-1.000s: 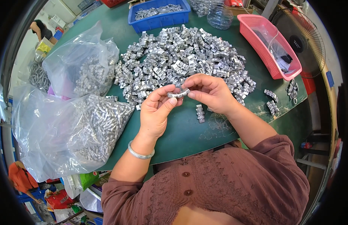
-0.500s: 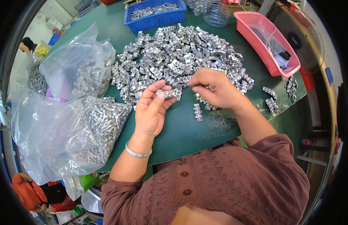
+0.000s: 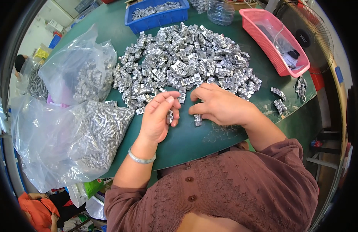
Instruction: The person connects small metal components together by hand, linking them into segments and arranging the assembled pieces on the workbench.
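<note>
My left hand (image 3: 157, 118) is raised over the near part of the table, its fingers curled around a small silvery metal link piece (image 3: 169, 116) that shows partly below the fingertips. To its right, my right hand (image 3: 221, 105) is low over the tabletop with bent fingers. Another metal link piece (image 3: 198, 120) pokes out beneath those fingers, which seem to grip it; their tips partly hide it. Just beyond both hands spreads a large heap of similar metal link pieces (image 3: 183, 58).
Clear plastic bags of metal parts (image 3: 105, 131) cover the left side of the green table (image 3: 179, 145). A blue bin (image 3: 157, 21) stands at the back, beside a clear plastic jar (image 3: 220, 13). At right are a pink basket (image 3: 271, 58), loose link pieces (image 3: 279, 106) and a fan (image 3: 304, 36).
My right hand has come down toward me onto a link piece on the table, which has shifted slightly left. In my left hand, the held piece has turned from crosswise to upright.
</note>
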A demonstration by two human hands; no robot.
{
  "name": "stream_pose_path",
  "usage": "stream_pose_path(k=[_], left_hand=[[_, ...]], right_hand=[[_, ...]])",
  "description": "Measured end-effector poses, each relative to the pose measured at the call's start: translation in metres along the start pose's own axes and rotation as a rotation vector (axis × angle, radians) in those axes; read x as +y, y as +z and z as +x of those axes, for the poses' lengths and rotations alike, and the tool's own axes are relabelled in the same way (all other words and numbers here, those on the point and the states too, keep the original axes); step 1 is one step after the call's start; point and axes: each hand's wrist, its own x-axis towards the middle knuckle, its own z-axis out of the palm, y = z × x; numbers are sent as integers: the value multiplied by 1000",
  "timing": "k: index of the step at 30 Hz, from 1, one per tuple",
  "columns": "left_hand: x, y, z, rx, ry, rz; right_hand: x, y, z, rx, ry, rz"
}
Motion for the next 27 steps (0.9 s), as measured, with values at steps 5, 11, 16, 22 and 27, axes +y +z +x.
stream_pose_path(k=[5, 11, 16, 22, 27], left_hand=[[-3, 6, -5, -109, -188, 118], [-2, 4, -5, -94, -194, -133], [-2, 0, -3, -26, -47, -195], [-2, 0, -3, -54, -5, -256], [0, 0, -4, -58, -21, -257]], right_hand=[[-3, 3, 8, 224, -211, 243], [-5, 5, 12, 241, -51, 447], [2, 6, 5, 239, 330, 1004], [5, 9, 8, 234, 399, 1264], [7, 7, 10, 261, 444, 1372]])
